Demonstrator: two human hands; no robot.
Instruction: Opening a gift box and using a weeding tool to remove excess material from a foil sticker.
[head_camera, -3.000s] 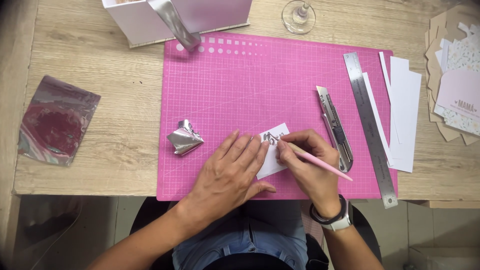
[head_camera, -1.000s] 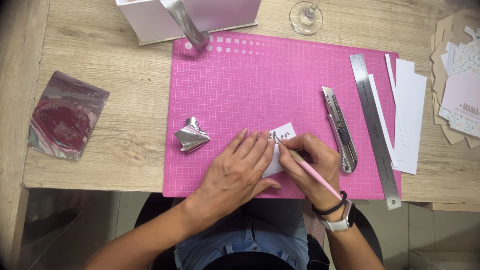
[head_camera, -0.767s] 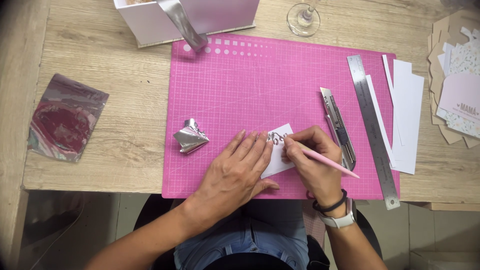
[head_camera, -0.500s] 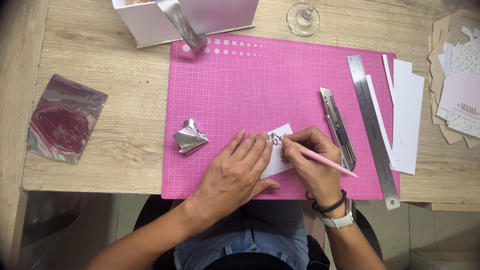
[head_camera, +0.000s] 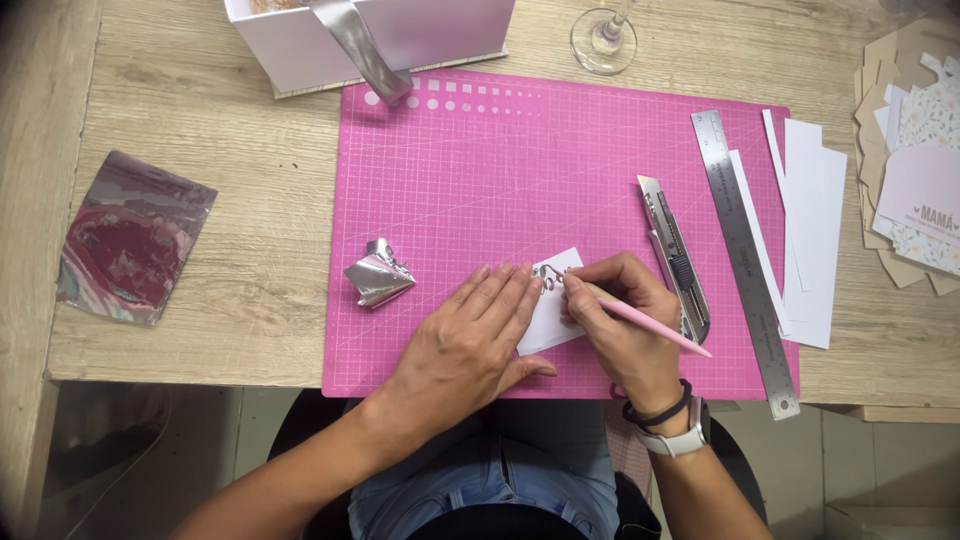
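My left hand (head_camera: 470, 340) lies flat with fingers spread, pinning the small white card (head_camera: 553, 312) to the pink cutting mat (head_camera: 520, 170), while my right hand (head_camera: 625, 325) is closed in a writing grip on the pink pen-like tool (head_camera: 650, 327), its tip on the card just past my left fingertips. If my left palm eases, I think the card could skid and the silvery lettering smear. The utility knife (head_camera: 675, 260) lies just beside my right knuckles, where a careless sweep might catch it.

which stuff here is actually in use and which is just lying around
In use:
left hand pressing down the small white card
right hand holding the pink pen
pink cutting mat

Lying about:
utility knife
steel ruler
white paper strips
crumpled foil
glass base
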